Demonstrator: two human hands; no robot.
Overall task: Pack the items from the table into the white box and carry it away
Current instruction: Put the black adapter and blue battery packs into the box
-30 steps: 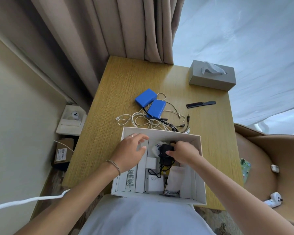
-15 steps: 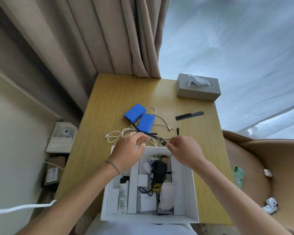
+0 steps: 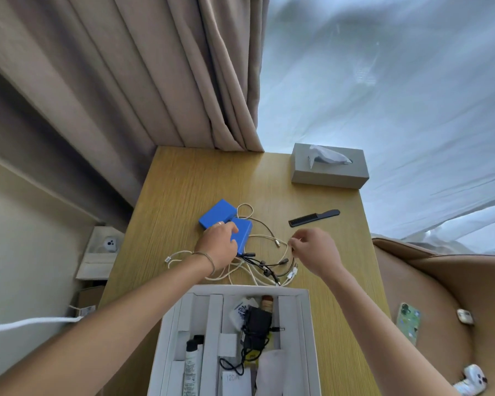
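2 hands (image 3: 218, 244) (image 3: 312, 250) hide tangled cables (image 3: 265, 267).

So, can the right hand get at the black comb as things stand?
Probably yes. The right hand is at the cables, and the black comb lies apart on bare table just beyond it, with nothing between.

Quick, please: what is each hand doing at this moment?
Left hand: resting on blue pack, grip unclear.
Right hand: pinching a white cable.
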